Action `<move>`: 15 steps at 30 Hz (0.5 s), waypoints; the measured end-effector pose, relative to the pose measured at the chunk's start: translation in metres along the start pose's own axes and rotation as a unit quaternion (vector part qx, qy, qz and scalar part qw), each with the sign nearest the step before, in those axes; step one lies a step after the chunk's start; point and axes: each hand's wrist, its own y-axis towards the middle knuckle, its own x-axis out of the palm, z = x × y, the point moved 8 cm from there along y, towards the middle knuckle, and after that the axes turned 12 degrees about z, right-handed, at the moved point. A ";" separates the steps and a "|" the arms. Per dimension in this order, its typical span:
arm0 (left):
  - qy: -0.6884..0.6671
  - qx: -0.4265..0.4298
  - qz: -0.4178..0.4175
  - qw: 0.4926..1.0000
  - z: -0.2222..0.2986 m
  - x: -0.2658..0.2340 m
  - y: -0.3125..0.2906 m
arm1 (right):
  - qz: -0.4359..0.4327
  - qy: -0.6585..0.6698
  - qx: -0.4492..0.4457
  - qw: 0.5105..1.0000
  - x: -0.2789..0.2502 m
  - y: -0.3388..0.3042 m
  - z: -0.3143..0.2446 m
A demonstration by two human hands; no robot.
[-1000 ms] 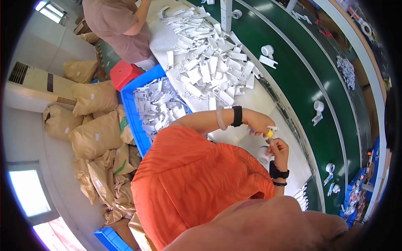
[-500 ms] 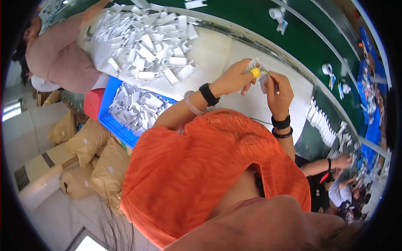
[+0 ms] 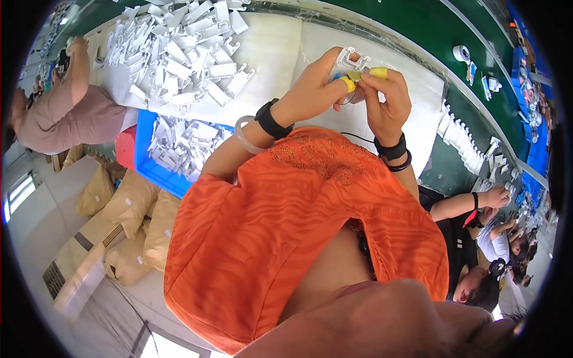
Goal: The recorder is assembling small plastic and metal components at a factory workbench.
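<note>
My left hand [image 3: 319, 86] is closed round a white plastic bracket [image 3: 352, 58] with an open, channel-shaped end. Yellow tape or a finger cot [image 3: 348, 85] covers its thumb tip. Close on its right, my right hand [image 3: 388, 107] pinches at a small olive-yellow piece [image 3: 354, 76] that sits against the bracket; a yellow cover [image 3: 379, 72] is on one of its fingers too. My fingers partly hide where piece and bracket meet. Both hands are above the pale worktable [image 3: 274, 53].
Loose white plastic parts [image 3: 179, 59] lie heaped at the table's left. A blue crate [image 3: 143, 155] of similar parts stands nearer, by a red bin [image 3: 125, 149]. White parts stand in a row [image 3: 459, 137] at right. Co-workers sit at both sides; tape rolls [image 3: 461, 53] lie beyond.
My hands have come closer together and appear higher in the view, with the whole scene shifted. The right fingers have closed in on the bracket, and the olive-yellow piece shows between the hands.
</note>
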 end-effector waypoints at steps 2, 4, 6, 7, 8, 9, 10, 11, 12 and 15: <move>0.001 0.007 -0.008 1.000 -0.002 0.000 0.002 | 0.006 0.001 0.000 1.000 0.001 0.000 0.001; 0.006 0.007 -0.010 1.000 -0.001 0.001 0.002 | 0.012 0.005 0.001 1.000 0.002 0.000 0.003; 0.009 0.007 -0.010 1.000 0.000 0.002 0.003 | 0.015 0.002 0.008 1.000 0.003 -0.002 0.007; 0.022 0.009 -0.010 1.000 0.000 0.002 0.003 | 0.018 -0.001 0.013 1.000 0.003 -0.003 0.009; 0.035 0.011 -0.009 0.999 -0.001 0.002 0.003 | 0.016 -0.001 0.015 1.000 0.003 -0.003 0.009; 0.034 0.010 -0.009 0.999 -0.002 0.002 0.003 | 0.015 0.000 0.020 1.000 0.004 -0.003 0.010; 0.032 0.014 -0.007 0.999 -0.001 0.001 0.003 | 0.013 0.002 0.025 1.000 0.005 -0.003 0.011; 0.030 0.019 -0.005 0.999 -0.001 0.001 0.003 | 0.013 0.002 0.026 1.000 0.005 -0.004 0.010; 0.029 0.019 -0.005 0.999 -0.002 0.000 0.003 | 0.010 0.006 0.030 0.999 0.006 -0.004 0.010; 0.036 0.035 -0.001 0.999 -0.001 -0.002 0.003 | 0.007 0.007 0.026 1.000 0.008 -0.005 0.010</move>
